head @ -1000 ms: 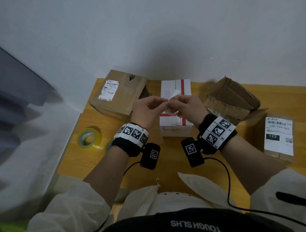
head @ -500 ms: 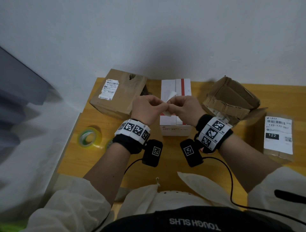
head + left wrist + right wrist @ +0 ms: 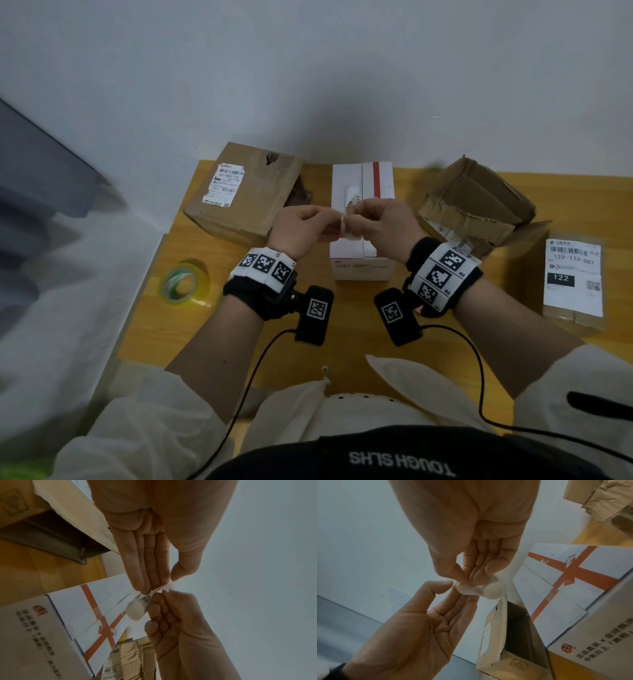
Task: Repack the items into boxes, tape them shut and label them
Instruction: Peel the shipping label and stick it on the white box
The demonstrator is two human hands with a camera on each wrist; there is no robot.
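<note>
A small white barcode label, curled into a roll, is held just above the white box with red ribbon print at the table's middle. My left hand pinches the label's torn paper corner between thumb and straight fingers. My right hand grips the rolled part with its fingers curled round it. The two hands touch at the fingertips. The white box's flaps lie closed.
A brown box with a label stands at the back left, with a dark opening on its right side. A crumpled open carton is at the back right, a labelled box at the far right. A tape roll lies near the table's left edge.
Both hands have stayed together over the white box, working at the label. Its free end now stands more upright and its barcode shows.
</note>
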